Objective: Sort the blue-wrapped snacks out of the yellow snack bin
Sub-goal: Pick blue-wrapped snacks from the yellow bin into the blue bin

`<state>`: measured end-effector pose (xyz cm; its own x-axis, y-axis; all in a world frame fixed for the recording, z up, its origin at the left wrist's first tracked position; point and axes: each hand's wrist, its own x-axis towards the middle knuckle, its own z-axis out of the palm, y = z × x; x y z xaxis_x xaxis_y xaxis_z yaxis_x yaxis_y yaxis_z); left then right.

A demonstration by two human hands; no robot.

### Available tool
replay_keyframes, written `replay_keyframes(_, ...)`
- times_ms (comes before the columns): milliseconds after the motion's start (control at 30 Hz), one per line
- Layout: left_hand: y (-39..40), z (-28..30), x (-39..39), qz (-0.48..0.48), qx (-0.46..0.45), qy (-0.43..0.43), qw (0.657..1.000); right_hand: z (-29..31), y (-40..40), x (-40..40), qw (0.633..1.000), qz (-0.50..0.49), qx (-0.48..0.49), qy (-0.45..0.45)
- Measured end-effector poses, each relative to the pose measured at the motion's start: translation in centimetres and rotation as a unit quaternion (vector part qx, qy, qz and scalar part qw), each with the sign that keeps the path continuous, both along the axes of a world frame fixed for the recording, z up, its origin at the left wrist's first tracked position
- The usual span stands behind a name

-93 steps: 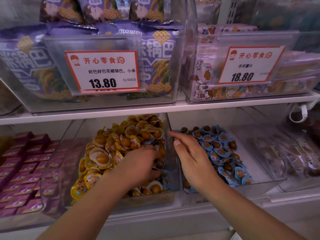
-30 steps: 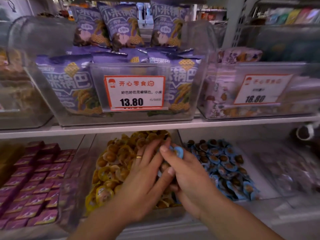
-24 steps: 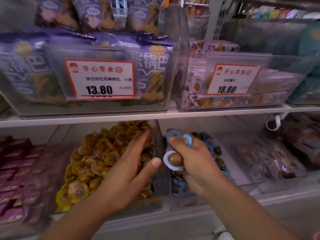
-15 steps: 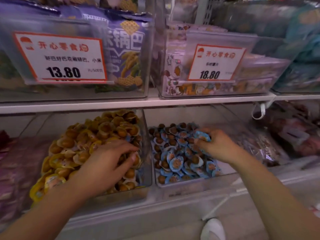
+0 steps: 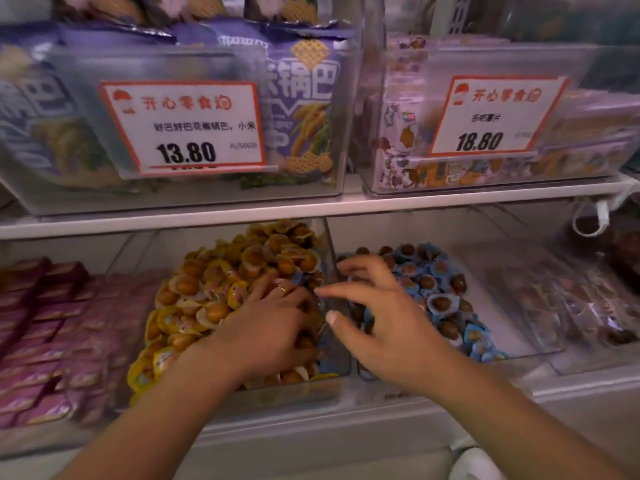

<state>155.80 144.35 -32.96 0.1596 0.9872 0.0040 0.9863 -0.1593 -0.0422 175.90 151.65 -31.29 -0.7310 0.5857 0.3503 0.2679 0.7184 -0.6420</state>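
Hands over 2 clear bins on the lower shelf (image 5: 311,441). Left hand (image 5: 273,327) lies palm down in the yellow snack bin (image 5: 242,396), pressed among the yellow-wrapped snacks (image 5: 214,289) at the bin's right side; its fingertips are buried in the pile, so I cannot tell whether it pinches anything. A ring (image 5: 282,289) shows on one finger. Blue-wrapped snacks (image 5: 440,303) fill the neighbouring bin (image 5: 519,344) to the right, and a scrap of blue wrapper (image 5: 299,279) peeks out just beyond the left hand's fingers, inside the yellow bin. Right hand (image 5: 388,327) hovers spread and empty, fingers loosely fanned, straddling the clear dividing wall (image 5: 329,244) between the 2 bins, index finger pointing left toward the left hand, the 2 hands close but apart. Bare bin floor shows right of the blue pile. Overhead, the upper shelf edge (image 5: 346,209) hangs low above the bins' rear, carrying price tags reading 13.80 (image 5: 185,128) and 18.80 (image 5: 495,116). Purple packets (image 5: 38,323) crowd the far left.
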Motion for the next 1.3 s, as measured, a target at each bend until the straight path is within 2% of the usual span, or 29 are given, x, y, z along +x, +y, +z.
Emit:
replay_keyframes(100, 0.1, 0.8, -1.8, 0.04, 0.022, 0.021, 0.999, -0.5, 0.4, 0.0, 1.0, 0.009, -0.008, -0.02)
replay_keyframes(200, -0.3, 1.4, -3.4, 0.065, 0.031, -0.014, 0.997, -0.7, 0.6, 0.2, 0.999, 0.018, -0.044, -0.02)
replay_keyframes(267, -0.5, 1.6, -3.5, 0.063, 0.03, -0.023, 0.997, -1.0, 0.4, 0.0, 0.999, 0.008, -0.033, -0.021)
replay_keyframes(400, -0.9, 1.4, -1.7, 0.031, 0.061, 0.028, 0.997, -1.2, 0.4, -0.2, 1.0, -0.003, -0.027, -0.016)
replay_keyframes(467, -0.8, 1.0, -0.1, -0.016, 0.081, -0.011, 0.997, -1.2, 0.3, -0.2, 1.0, -0.005, -0.022, -0.016)
replay_keyframes(500, -0.8, 0.8, 0.9, -0.031, 0.076, -0.075, 0.994, -1.3, 0.3, -0.2, 1.0, -0.006, -0.018, -0.014)
replay_keyframes(567, -0.7, 0.7, 2.7, -0.025, 0.015, -0.217, 0.976, -1.2, 0.2, -0.2, 1.0, -0.009, -0.016, -0.01)
replay_keyframes(633, -0.3, 0.4, 3.3, -0.009, -0.044, -0.26, 0.965, -1.1, 0.1, -0.1, 1.0, -0.009, -0.023, -0.013)
replay_keyframes(700, 0.0, 0.4, 2.7, 0.008, -0.086, -0.229, 0.97, -1.0, 0.1, 0.0, 0.999, -0.007, -0.027, -0.019)
replay_keyframes(833, 0.0, 0.8, 0.9, 0.058, -0.145, -0.047, 0.987, -0.8, 0.0, 0.1, 0.999, 0.0, -0.042, -0.03)
replay_keyframes(900, 0.0, 0.8, 0.9, 0.07, -0.145, -0.026, 0.987, -0.8, 0.0, 0.1, 0.999, 0.001, -0.042, -0.031)
replay_keyframes(1033, 0.1, 0.6, 1.5, 0.031, -0.123, -0.074, 0.989, -0.9, 0.1, 0.1, 0.999, -0.001, -0.034, -0.029)
replay_keyframes(1133, 0.2, 0.8, 1.6, 0.035, -0.169, -0.163, 0.971, -1.0, 0.0, 0.0, 0.999, 0.001, -0.031, -0.023)
replay_keyframes(1300, 1.0, 0.8, 1.8, 0.06, -0.233, -0.251, 0.938, -1.1, 0.0, -0.1, 1.0, -0.002, -0.024, -0.016)
